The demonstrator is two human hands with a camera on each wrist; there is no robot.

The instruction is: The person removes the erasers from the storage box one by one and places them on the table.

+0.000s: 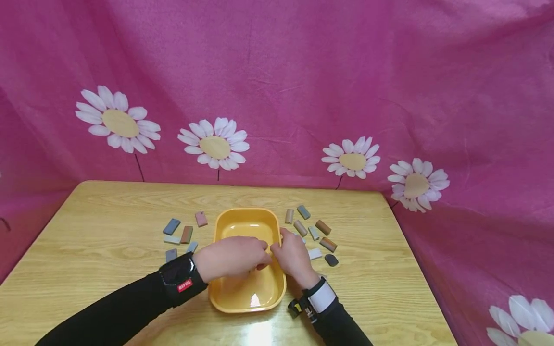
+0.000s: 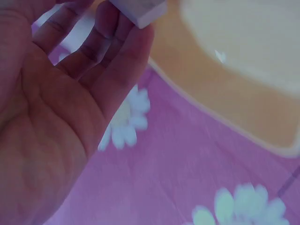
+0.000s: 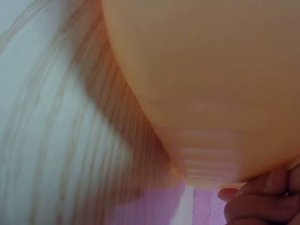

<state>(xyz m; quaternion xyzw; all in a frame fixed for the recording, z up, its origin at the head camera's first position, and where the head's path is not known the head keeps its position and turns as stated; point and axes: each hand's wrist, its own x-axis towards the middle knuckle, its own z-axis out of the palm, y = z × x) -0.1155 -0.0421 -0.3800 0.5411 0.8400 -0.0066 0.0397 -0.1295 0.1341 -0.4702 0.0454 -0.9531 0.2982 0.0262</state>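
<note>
A yellow plastic tub (image 1: 247,309) stands on the wooden table. Over its inside reaches my left hand (image 1: 235,255), fingers toward the tub's right wall. In the left wrist view this hand pinches a small pale greyish block (image 2: 144,13) at its fingertips; the block's far end is cut off by the frame. My right hand (image 1: 295,254) grips the tub's right rim, thumb on the inner side. In the right wrist view, its curled fingers (image 3: 269,185) lie against the tub's edge. The head view hides the block behind my left hand.
Left of the tub lie several small blocks, among them a pink one (image 1: 201,219) and a dark blue one (image 1: 171,226). More lie to the right, including a brown one (image 1: 323,227) and a dark rounded piece (image 1: 331,260). A pink flowered cloth (image 1: 277,96) hangs behind the table.
</note>
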